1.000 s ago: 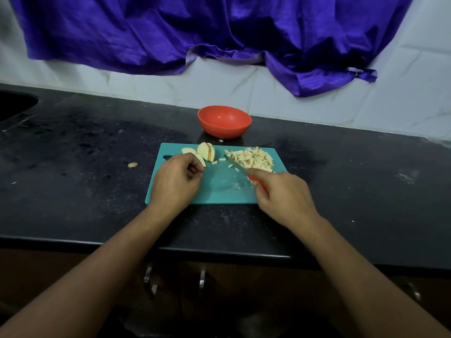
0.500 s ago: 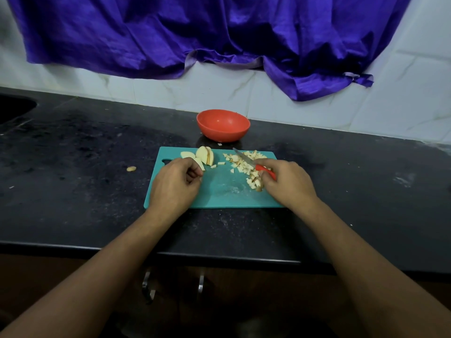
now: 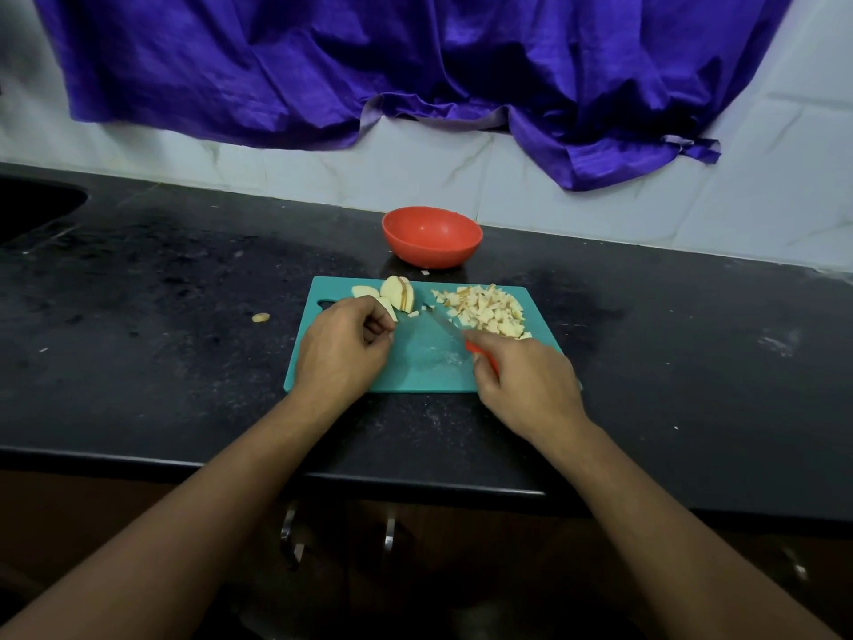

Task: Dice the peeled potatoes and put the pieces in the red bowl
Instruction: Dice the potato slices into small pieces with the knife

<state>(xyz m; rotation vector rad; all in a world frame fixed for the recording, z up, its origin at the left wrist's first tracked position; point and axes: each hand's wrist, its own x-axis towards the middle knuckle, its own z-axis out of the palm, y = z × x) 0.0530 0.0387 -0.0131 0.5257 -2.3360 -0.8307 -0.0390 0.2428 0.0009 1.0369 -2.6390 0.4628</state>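
Note:
A teal cutting board (image 3: 415, 362) lies on the black counter. Sliced potato pieces (image 3: 398, 292) sit at its far left corner, and a heap of diced potato (image 3: 487, 309) fills its far right part. My left hand (image 3: 344, 346) rests on the board with curled fingers pinching a potato slice at its near edge. My right hand (image 3: 526, 381) grips the red handle of a knife (image 3: 445, 326); its blade points up-left across the board, tip between the slices and the heap. The red bowl (image 3: 431, 235) stands just behind the board, and I see nothing inside it.
One stray potato bit (image 3: 261, 317) lies on the counter (image 3: 161, 316) left of the board, a tiny one (image 3: 425, 273) sits by the bowl. A sink edge (image 3: 41, 210) shows at far left. Purple cloth (image 3: 415, 62) hangs on the tiled wall. Cabinet handles (image 3: 291, 533) are below the counter's front edge.
My right hand pushed the knife into the diced heap half a second ago, then drew back toward me; the blade now lies across the board's middle. My left hand stayed put.

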